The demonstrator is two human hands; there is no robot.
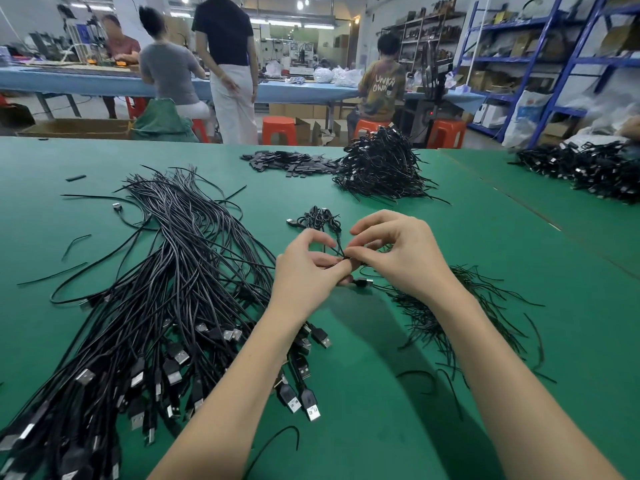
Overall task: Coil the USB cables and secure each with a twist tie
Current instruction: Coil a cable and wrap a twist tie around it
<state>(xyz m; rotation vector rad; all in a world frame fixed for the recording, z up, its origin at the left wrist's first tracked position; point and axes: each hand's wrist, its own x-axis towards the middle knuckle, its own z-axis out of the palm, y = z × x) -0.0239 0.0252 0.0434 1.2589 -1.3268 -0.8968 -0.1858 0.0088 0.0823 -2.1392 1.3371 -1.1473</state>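
Left hand (308,268) gripping coiled cable (362,281) at centre; right hand (398,252) pinching twist tie (341,252). Few finished coils (317,218) at 12 o'clock. Big uncoiled bundle (166,289) at 9 o'clock remaining. Prob. early going.

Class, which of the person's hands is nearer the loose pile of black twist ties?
Right. The right hand sits just left of the pile of black twist ties; the left hand lies farther left.

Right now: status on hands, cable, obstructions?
Left hand grips coiled cable; right hand pinches twist tie at it. Loose USB cables left, spare ties right. Nothing blocking.
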